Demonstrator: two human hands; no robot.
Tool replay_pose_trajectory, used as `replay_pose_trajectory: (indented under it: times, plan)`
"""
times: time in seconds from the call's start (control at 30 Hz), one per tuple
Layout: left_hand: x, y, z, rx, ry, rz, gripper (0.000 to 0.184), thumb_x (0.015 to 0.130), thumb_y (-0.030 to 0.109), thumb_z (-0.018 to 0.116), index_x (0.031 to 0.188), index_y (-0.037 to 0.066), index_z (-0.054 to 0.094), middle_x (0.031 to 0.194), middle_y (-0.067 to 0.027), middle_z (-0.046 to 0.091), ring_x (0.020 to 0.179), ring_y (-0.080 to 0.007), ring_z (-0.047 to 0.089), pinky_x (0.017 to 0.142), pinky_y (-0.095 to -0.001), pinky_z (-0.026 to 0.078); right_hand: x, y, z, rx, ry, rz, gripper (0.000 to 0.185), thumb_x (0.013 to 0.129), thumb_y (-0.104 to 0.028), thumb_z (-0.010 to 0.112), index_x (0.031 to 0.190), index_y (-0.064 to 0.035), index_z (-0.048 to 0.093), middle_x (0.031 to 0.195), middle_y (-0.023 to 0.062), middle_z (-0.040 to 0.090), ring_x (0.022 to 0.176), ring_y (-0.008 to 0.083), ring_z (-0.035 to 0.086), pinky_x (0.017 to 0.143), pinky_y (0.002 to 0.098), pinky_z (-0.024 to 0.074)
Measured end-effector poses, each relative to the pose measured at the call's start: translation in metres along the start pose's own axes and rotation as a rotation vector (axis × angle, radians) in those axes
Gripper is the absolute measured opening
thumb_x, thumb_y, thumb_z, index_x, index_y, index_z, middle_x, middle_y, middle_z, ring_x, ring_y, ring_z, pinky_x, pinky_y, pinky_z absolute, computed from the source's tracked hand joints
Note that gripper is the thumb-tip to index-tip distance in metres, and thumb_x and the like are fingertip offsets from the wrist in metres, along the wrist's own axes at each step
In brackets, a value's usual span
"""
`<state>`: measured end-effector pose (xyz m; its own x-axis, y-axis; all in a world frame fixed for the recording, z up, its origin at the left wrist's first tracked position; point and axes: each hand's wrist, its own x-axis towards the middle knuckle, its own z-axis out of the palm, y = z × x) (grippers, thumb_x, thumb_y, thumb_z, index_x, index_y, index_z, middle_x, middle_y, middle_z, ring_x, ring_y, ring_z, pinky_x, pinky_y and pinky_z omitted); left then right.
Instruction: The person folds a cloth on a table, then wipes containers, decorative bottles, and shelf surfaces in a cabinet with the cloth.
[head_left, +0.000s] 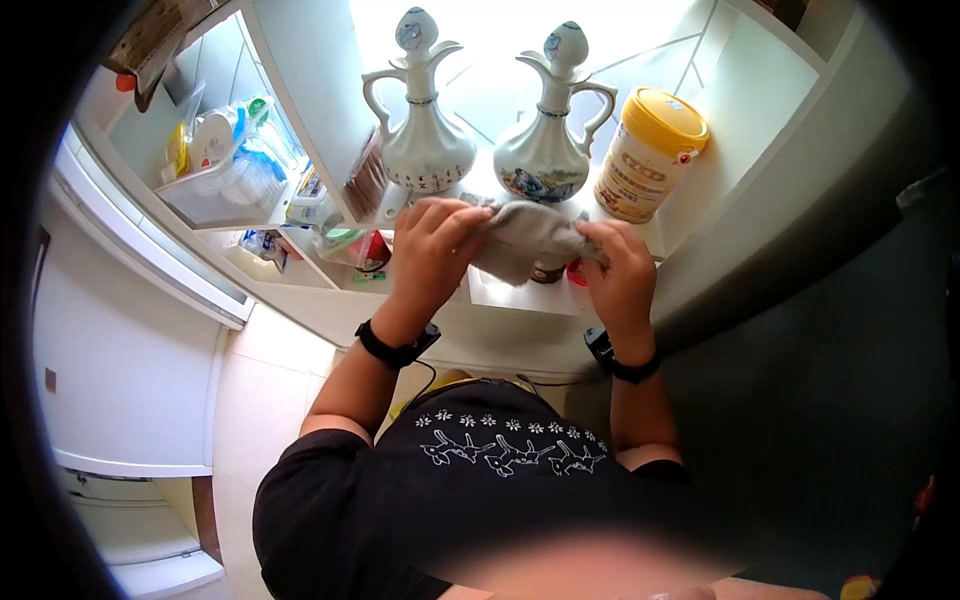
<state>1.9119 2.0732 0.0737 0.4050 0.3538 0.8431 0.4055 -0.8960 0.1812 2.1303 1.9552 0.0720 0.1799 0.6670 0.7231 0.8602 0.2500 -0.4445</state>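
A grey cloth [530,238] is stretched between my two hands in front of the shelf. My left hand [432,245] pinches its left end, and my right hand [622,268] grips the right end. Just behind the cloth stand two white porcelain jugs with stoppers: the left jug [430,145] has its handle to the left, the right jug [543,150] has its handle to the right and a painted scene low on its body. The cloth overlaps the base area of the right jug; whether it touches is unclear.
A can with a yellow lid [652,155] stands right of the jugs. On the left, a plastic bin [222,192] holds bagged items. Brown packets [368,178] lean against the divider. Below are a lower shelf with a red-and-green item [360,248] and a dark surface [800,380] on the right.
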Motion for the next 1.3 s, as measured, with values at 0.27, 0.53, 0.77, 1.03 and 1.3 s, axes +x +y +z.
replay_pose_trajectory:
  times: [0.27, 0.53, 0.77, 1.03, 1.3]
  plan:
    - [0.038, 0.006, 0.039, -0.305, 0.313, -0.184, 0.047, 0.082, -0.005, 0.064, 0.126, 0.008, 0.057, 0.113, -0.0148, 0.061, 0.103, -0.0325, 0.060, 0.090, -0.0415, 0.047, 0.044, 0.005, 0.023, 0.110, 0.230, -0.160, 0.054, 0.079, 0.001, 0.067, 0.131, -0.0029, 0.052, 0.134, 0.0199, 0.054, 0.124, 0.0369, 0.053, 0.105, 0.0429, 0.0423]
    - [0.035, 0.002, 0.062, 0.037, 0.079, -0.039, 0.058, 0.083, 0.005, 0.061, 0.140, 0.014, 0.051, 0.138, -0.0138, 0.048, 0.126, -0.0371, 0.048, 0.107, -0.0472, 0.038, 0.053, 0.023, 0.052, -0.014, 0.171, -0.259, 0.061, 0.084, -0.020, 0.067, 0.139, -0.0035, 0.048, 0.139, 0.0200, 0.048, 0.127, 0.0374, 0.044, 0.108, 0.0488, 0.0312]
    - [0.035, 0.003, 0.064, 0.040, 0.104, -0.036, 0.060, 0.081, 0.007, 0.065, 0.139, 0.015, 0.052, 0.143, -0.0139, 0.041, 0.134, -0.0375, 0.038, 0.111, -0.0471, 0.034, 0.051, 0.022, 0.051, 0.014, 0.204, -0.254, 0.056, 0.075, -0.011, 0.072, 0.128, -0.0064, 0.057, 0.125, 0.0141, 0.056, 0.116, 0.0343, 0.049, 0.102, 0.0458, 0.0363]
    - [0.026, 0.004, 0.070, 0.152, 0.156, -0.029, 0.057, 0.079, 0.014, 0.069, 0.135, 0.020, 0.058, 0.133, -0.0025, 0.047, 0.118, -0.0260, 0.042, 0.104, -0.0398, 0.029, 0.039, 0.036, 0.053, 0.117, 0.117, -0.248, 0.049, 0.067, -0.002, 0.071, 0.114, -0.0084, 0.059, 0.110, 0.0108, 0.059, 0.107, 0.0328, 0.053, 0.098, 0.0451, 0.0374]
    - [0.030, 0.005, 0.070, 0.198, 0.143, -0.079, 0.055, 0.080, 0.008, 0.062, 0.133, 0.020, 0.059, 0.123, 0.0035, 0.058, 0.114, -0.0224, 0.044, 0.099, -0.0360, 0.030, 0.051, 0.027, 0.051, 0.048, 0.144, -0.249, 0.058, 0.071, -0.007, 0.070, 0.127, -0.0065, 0.054, 0.130, 0.0173, 0.050, 0.123, 0.0365, 0.045, 0.106, 0.0485, 0.0331]
